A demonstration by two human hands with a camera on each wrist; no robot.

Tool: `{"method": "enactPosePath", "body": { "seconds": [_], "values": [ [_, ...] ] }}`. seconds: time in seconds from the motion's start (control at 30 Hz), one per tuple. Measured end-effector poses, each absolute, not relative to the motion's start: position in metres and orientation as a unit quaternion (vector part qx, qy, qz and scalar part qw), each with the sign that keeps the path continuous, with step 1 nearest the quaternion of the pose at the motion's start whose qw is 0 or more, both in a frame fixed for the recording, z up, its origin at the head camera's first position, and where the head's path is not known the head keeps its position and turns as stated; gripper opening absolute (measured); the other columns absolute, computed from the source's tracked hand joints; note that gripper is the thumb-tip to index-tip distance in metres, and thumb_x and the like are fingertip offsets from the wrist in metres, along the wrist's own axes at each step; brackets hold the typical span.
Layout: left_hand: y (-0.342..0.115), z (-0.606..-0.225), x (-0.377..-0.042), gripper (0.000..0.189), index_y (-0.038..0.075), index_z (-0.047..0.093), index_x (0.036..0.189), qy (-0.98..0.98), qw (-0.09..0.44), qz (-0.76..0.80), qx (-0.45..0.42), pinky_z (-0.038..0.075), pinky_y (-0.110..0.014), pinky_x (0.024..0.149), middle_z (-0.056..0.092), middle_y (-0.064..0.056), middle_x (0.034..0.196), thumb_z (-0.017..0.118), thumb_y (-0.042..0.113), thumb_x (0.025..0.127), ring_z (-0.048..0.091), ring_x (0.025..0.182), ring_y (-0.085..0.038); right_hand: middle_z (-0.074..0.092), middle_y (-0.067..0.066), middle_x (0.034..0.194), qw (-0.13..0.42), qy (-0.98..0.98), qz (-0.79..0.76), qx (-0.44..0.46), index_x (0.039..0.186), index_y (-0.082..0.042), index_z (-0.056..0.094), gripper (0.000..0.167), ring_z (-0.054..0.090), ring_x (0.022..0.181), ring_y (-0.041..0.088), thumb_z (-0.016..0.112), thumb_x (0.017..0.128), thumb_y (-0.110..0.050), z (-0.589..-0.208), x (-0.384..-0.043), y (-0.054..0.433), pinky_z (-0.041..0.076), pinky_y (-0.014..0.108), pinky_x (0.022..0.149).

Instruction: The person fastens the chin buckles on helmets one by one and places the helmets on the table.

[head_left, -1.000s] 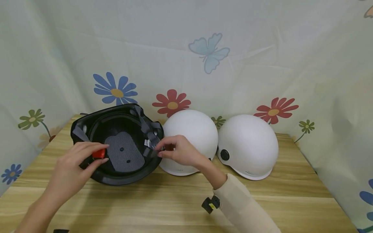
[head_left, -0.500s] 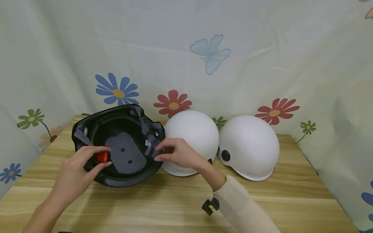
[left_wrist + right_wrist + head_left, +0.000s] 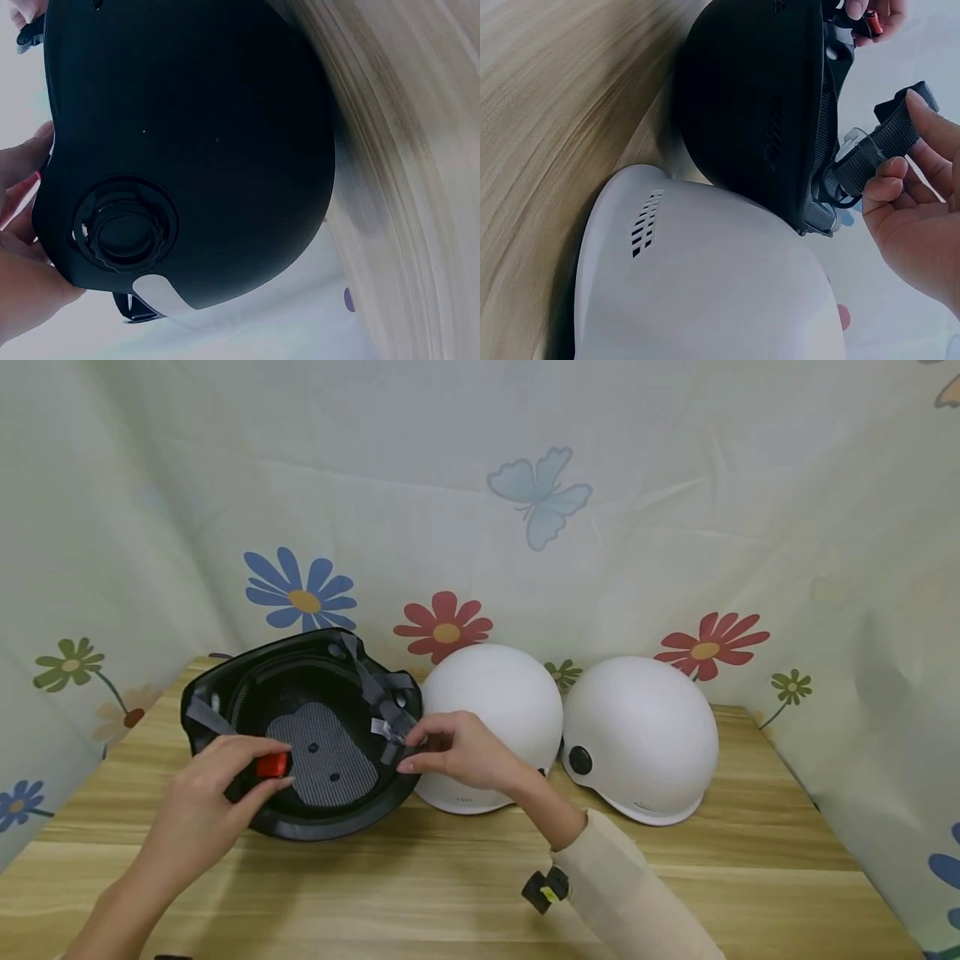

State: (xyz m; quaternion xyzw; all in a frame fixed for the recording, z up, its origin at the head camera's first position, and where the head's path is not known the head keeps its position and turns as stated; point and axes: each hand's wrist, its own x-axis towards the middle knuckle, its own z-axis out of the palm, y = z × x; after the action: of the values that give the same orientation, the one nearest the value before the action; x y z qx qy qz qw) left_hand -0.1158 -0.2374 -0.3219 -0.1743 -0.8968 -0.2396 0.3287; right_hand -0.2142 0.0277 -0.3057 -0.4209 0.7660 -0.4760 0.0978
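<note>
A black helmet (image 3: 322,827) lies upside down on the left of the table, its padded inside facing up. My left hand (image 3: 198,797) pinches a red buckle (image 3: 272,765) between thumb and fingers, over the helmet's left side. In the left wrist view the helmet's outer shell (image 3: 225,150) hides most of that hand's grip. My right hand (image 3: 468,752) is at the helmet's right rim. In the right wrist view its thumb and fingers pinch a grey webbing chin strap (image 3: 889,150), which rises from the rim and ends in a folded tip.
Two white helmets stand dome up to the right: the nearer one (image 3: 495,718) sits close against the black helmet, and the other (image 3: 637,735) is beside it. A flower-printed cloth (image 3: 675,527) hangs behind the wooden table (image 3: 420,893).
My left hand has moved slightly right and down with the red buckle, farther over the helmet's inside. My right hand has stayed at the strap, shifting only a little.
</note>
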Motion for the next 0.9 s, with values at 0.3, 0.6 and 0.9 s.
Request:
{"method": "enactPosePath", "body": {
  "seconds": [0.3, 0.6, 0.9],
  "values": [
    [-0.2340, -0.3173, -0.1163, 0.048, 0.004, 0.065, 0.098, -0.892, 0.332, -0.249, -0.176, 0.030, -0.006, 0.083, 0.062, -0.007, 0.095, 0.082, -0.006, 0.055, 0.052, 0.089, -0.020, 0.060, 0.007, 0.078, 0.119, 0.753, -0.496, -0.416, 0.091, 0.004, 0.062, 0.015, 0.051, 0.064, 0.006, 0.068, 0.077, 0.005, -0.3062, -0.2148, 0.0276, 0.043, 0.019, 0.057],
    [-0.2332, -0.3146, -0.1181, 0.047, 0.005, 0.065, 0.099, -0.890, 0.338, -0.245, -0.186, 0.030, -0.008, 0.083, 0.062, -0.007, 0.096, 0.081, -0.004, 0.057, 0.052, 0.090, -0.021, 0.059, 0.005, 0.074, 0.149, 0.737, -0.510, -0.418, 0.097, 0.002, 0.061, 0.024, 0.054, 0.064, 0.009, 0.072, 0.075, 0.000, -0.3065, -0.2149, 0.0273, 0.046, 0.022, 0.060],
    [-0.2316, -0.3143, -0.1192, 0.044, 0.006, 0.065, 0.100, -0.891, 0.336, -0.243, -0.184, 0.032, -0.013, 0.083, 0.063, -0.007, 0.097, 0.081, -0.001, 0.059, 0.053, 0.091, -0.021, 0.059, 0.005, 0.081, 0.134, 0.740, -0.499, -0.430, 0.094, 0.000, 0.061, 0.016, 0.051, 0.066, 0.010, 0.068, 0.081, -0.005, -0.3070, -0.2145, 0.0255, 0.044, 0.021, 0.061]
  ]
}}
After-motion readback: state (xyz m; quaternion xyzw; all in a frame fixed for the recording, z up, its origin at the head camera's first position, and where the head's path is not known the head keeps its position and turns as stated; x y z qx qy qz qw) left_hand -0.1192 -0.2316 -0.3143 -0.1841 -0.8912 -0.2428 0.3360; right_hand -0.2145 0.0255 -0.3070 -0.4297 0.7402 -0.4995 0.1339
